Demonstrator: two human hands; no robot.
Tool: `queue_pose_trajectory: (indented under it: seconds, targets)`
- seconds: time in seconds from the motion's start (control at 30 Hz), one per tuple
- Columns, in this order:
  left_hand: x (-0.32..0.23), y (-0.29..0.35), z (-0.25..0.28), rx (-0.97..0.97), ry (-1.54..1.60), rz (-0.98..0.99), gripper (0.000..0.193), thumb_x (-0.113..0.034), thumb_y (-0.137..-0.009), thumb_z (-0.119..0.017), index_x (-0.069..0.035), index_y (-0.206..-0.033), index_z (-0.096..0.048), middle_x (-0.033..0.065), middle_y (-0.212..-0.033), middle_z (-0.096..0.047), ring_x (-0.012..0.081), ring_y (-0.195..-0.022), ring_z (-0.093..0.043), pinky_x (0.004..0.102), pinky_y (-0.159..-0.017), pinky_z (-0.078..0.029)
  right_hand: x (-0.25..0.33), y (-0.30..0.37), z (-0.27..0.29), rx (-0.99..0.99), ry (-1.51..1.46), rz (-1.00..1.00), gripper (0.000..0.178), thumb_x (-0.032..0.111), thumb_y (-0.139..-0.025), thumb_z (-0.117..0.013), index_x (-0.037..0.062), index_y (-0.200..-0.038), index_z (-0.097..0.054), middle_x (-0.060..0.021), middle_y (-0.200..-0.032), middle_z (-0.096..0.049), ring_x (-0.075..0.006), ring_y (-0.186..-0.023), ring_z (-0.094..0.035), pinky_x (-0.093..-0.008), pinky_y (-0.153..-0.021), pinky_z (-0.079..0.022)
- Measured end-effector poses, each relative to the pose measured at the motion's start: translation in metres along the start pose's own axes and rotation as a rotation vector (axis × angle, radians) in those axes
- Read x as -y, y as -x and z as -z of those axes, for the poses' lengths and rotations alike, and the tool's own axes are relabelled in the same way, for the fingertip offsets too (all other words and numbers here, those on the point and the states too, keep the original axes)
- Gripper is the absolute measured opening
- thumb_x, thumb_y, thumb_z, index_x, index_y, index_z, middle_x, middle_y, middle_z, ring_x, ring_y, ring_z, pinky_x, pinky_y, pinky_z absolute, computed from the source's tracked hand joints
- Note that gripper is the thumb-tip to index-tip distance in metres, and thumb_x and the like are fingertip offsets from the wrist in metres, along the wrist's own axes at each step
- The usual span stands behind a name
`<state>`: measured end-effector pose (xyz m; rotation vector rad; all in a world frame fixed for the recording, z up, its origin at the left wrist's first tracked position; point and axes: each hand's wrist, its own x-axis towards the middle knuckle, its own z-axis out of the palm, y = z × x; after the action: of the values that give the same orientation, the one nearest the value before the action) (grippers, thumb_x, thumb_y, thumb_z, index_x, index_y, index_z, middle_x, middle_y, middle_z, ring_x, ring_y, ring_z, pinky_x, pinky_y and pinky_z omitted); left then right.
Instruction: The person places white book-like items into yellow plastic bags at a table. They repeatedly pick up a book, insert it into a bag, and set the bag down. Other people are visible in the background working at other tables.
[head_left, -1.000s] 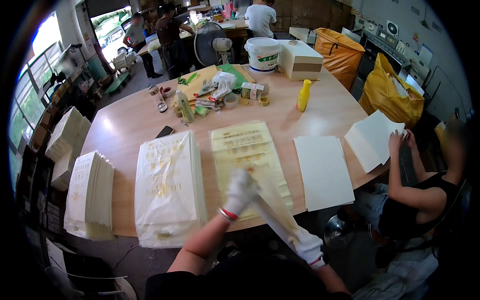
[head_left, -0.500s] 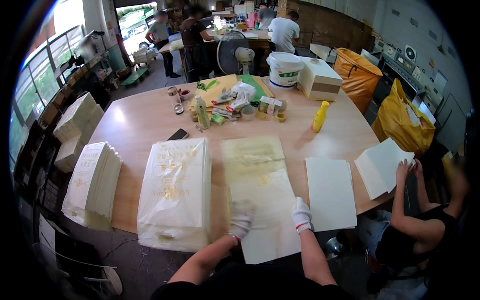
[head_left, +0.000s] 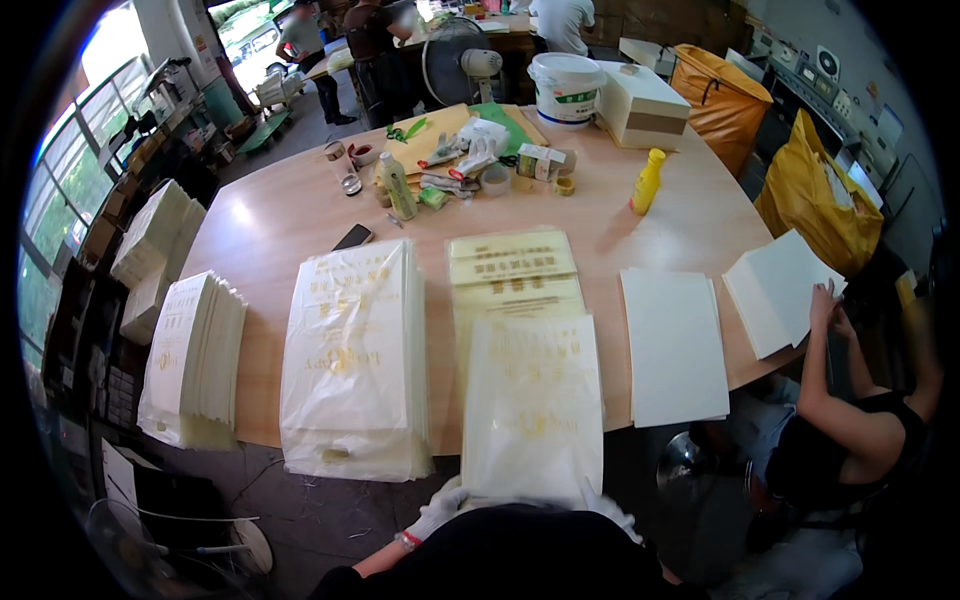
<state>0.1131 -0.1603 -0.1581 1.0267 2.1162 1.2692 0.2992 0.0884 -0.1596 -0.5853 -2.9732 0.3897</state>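
Note:
A clear plastic bag [head_left: 535,400] with gold print and a white sheet inside reaches over the table's near edge toward my body. My left hand [head_left: 438,508], in a white glove, is closed at its lower left corner. At the lower right corner is my right hand [head_left: 612,512], also gloved; its fingers are blurred and partly hidden by my dark top. Beneath the bag's far end lies a pile of similar flat bags [head_left: 515,258]. A tall stack of filled bags [head_left: 350,350] stands to the left, and a pile of white sheets [head_left: 675,345] to the right.
Another stack of bags [head_left: 185,350] stands at the far left. Across the table [head_left: 260,230] are a phone [head_left: 353,237], a yellow bottle [head_left: 647,182], gloves, tape and a white bucket [head_left: 566,90]. At right, another person's hands [head_left: 827,305] hold white sheets [head_left: 785,290].
The white sheet now sits inside the bag, which has come nearer my body, off the pile's near part. Both my hands have moved down to its near edge. My view has shifted.

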Motion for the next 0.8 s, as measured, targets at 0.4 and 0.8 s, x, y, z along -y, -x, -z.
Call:
queue_pose_trajectory:
  seconds: [0.4, 0.8]
  targets:
    - [-0.072, -0.070, 0.029, -0.194, -0.027, -0.296, 0.013, 0.007, -0.065, -0.049, -0.004, -0.071, -0.047, 0.0105, -0.075, -0.052, 0.0254, -0.061, -0.052, 0.0328, -0.053, -0.041, -0.014, -0.056, -0.016, 0.155, -1.462, -0.706, 0.038, 0.025, -0.090, -0.048, 0.0035, -0.121, -0.048, -0.0119, -0.109, -0.057, -0.0192, -0.097, -0.057, -0.0330, -0.083, -0.047]
    - [0.053, -0.001, 0.215, -1.122, 0.518, -0.303, 0.005, -0.008, -0.082, -0.043, -0.005, -0.080, -0.046, 0.0033, -0.082, -0.050, 0.0114, -0.074, -0.049, 0.0259, -0.070, -0.045, 0.207, -0.168, -0.006, 0.776, -1.637, -0.103, 0.027, 0.024, -0.088, -0.054, 0.0007, -0.102, -0.054, -0.0055, -0.064, -0.052, -0.0150, -0.049, -0.054, -0.0298, -0.052, -0.050]
